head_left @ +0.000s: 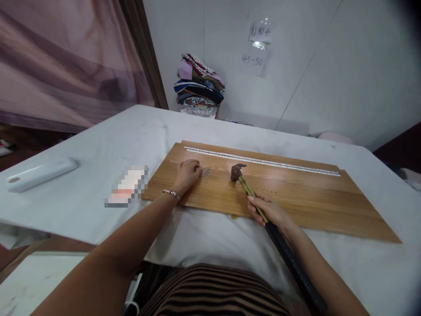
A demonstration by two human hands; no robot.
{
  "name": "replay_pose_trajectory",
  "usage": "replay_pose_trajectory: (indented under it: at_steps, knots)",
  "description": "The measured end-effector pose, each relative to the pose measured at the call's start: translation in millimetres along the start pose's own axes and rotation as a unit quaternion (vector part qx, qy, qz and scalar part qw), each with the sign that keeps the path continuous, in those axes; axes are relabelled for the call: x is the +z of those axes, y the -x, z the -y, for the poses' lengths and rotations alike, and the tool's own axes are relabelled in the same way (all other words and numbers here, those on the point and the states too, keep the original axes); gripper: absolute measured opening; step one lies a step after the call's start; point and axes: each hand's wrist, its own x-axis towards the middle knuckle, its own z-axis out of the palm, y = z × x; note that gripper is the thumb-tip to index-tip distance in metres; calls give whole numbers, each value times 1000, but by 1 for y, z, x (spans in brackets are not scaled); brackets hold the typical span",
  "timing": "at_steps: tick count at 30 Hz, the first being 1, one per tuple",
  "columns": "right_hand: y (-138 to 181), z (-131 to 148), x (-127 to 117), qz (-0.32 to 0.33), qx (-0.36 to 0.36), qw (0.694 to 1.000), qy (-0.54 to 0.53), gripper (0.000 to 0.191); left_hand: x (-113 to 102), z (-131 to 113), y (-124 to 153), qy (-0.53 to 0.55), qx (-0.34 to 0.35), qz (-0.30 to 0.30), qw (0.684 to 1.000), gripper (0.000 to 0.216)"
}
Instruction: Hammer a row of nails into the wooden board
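On the wooden board [296, 197], our right grip [268, 210] is wrapped tight around the handle of the hammer [248, 188], whose head rests on the wood. Our left grip [187, 173] lies knuckles-up to the left, fingers curled against a small cluster of nails [205, 171]. We cannot tell whether a nail is actually pinched. A row of small marks dots the board beside the hammer, and a pale metal strip [263, 161] runs along the far edge. We judge this as the pause for sorting nails, with the hammer parked. Any blow from here would call for a nail stood upright and fingertips kept clear. The board lies on the white table [108, 140], with folded cloths [199, 85] stacked beyond.
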Motion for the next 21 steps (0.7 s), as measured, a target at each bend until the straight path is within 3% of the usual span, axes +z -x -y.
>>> replay_pose_trajectory:
  at_steps: [9,21]
  knots:
    - [1,-8,-11,35,-5,999,11,50,-3,-3,1,-5,-5,3,1000,24]
    - [3,-7,-9,29,-15,999,-38,52,-2,0,0,12,2,-9,1000,26]
